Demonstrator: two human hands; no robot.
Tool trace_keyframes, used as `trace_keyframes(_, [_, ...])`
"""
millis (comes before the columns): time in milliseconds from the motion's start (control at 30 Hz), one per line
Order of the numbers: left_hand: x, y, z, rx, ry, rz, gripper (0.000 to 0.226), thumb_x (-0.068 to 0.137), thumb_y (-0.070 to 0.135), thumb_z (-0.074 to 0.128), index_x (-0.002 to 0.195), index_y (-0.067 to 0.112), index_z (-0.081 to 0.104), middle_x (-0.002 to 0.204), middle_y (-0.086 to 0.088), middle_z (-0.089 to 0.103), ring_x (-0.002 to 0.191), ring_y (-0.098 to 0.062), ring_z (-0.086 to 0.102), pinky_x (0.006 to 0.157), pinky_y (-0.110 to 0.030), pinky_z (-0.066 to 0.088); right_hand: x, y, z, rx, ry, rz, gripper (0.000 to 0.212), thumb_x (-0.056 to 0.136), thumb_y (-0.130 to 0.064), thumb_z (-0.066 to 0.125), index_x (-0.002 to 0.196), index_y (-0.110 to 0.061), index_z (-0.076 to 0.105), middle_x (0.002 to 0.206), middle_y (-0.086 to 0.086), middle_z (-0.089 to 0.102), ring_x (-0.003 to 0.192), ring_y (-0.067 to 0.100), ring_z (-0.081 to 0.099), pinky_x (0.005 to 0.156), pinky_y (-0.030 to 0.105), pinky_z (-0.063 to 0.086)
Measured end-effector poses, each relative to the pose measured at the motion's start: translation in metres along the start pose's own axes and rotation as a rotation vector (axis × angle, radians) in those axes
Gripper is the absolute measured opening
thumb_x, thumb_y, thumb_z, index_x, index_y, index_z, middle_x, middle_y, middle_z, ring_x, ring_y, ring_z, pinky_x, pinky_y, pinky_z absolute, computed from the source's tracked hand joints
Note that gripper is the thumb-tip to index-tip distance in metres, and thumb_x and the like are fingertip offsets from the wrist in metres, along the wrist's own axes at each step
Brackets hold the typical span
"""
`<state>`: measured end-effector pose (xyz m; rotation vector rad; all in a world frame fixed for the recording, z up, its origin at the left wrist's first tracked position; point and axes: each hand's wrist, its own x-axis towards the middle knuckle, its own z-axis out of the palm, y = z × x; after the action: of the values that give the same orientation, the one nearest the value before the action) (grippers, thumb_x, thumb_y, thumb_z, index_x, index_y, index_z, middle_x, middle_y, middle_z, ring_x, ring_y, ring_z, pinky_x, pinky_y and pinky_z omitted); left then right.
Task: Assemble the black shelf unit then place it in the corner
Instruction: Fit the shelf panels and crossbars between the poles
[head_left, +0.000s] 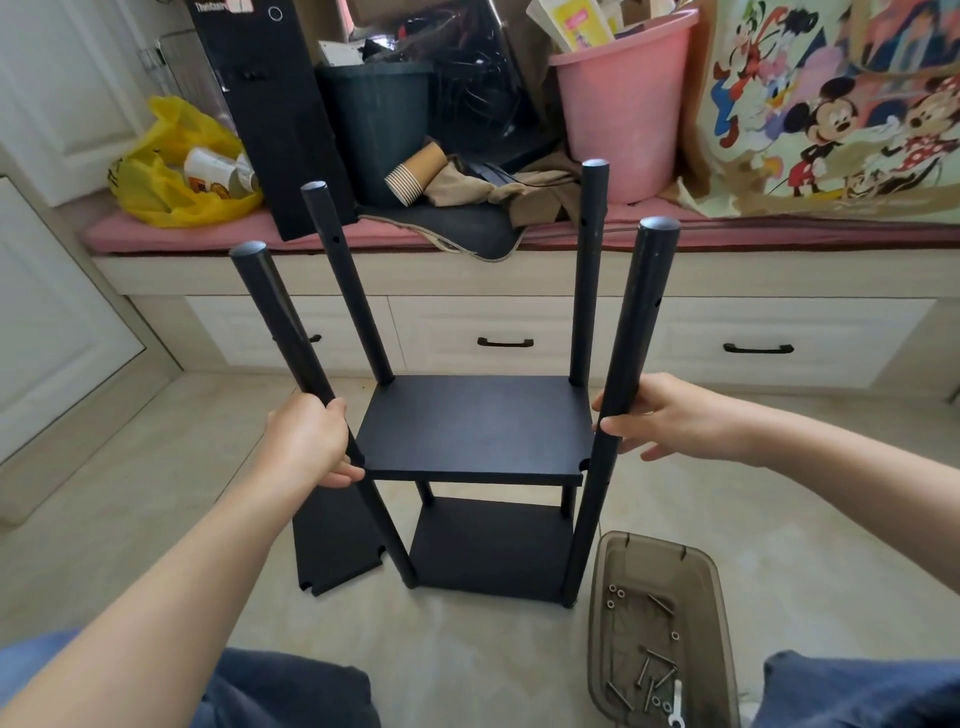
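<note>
- Our left hand (306, 441) is wrapped round the front-left pole (283, 327). Our right hand (670, 415) curls round the front-right pole (636, 343). Both grip level with the middle shelf (472, 423).
- The black shelf unit (493, 551) stands upright on the floor (467, 636) before our knees, with two shelves fitted. A loose panel (337, 540) lies just beside its left foot.
- The poles splay outward at the top. The middle shelf's front-right notch seems to stand off its pole, though the wide lens may exaggerate this.
- If we pull the poles apart or lift unevenly, that corner could slip out and the shelf sag.
- The tray (649, 558) of screws (649, 670) sits near the right foot, so a careless swing of the unit could scatter them.
</note>
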<state>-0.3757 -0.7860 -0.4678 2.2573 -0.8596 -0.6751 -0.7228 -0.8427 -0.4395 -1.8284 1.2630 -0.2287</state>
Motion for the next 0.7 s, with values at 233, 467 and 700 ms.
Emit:
trace_keyframes(233, [-0.038,-0.008,0.038,-0.254,-0.369,-0.19,0.066,0.111,0.04,0.026,0.112,-0.018,0.057,0.077,-0.028,0.073,0.069,-0.037,0.076,0.051,-0.034,0.06,0.001,0.0,0.003,0.035,0.031,-0.002,0.009,0.099,-0.028,0.057,0.108,-0.027,0.057,0.11,-0.002,0.069,0.096,0.013,0.071,0.087,0.037,0.059])
trace_keyframes(467, [-0.083,-0.017,0.159,-0.678,-0.677,-0.213,0.043,0.103,0.037,0.056,0.129,0.003,0.056,0.115,-0.009,0.069,0.106,-0.027,0.068,0.092,-0.038,0.057,0.004,-0.002,0.014,0.117,0.127,-0.03,0.007,0.096,-0.029,0.061,0.103,-0.031,0.06,0.103,-0.005,0.071,0.09,0.013,0.072,0.087,0.04,0.058])
trace_keyframes(700, [-0.088,-0.006,0.201,-0.873,-0.636,-0.05,0.013,0.095,0.033,0.069,0.103,0.023,0.071,0.095,0.014,0.078,0.091,0.0,0.072,0.073,-0.01,0.051,0.007,-0.002,0.025,0.164,0.249,-0.099,0.015,0.096,-0.027,0.063,0.093,-0.041,0.059,0.093,-0.016,0.07,0.08,0.0,0.069,0.06,0.009,0.046])
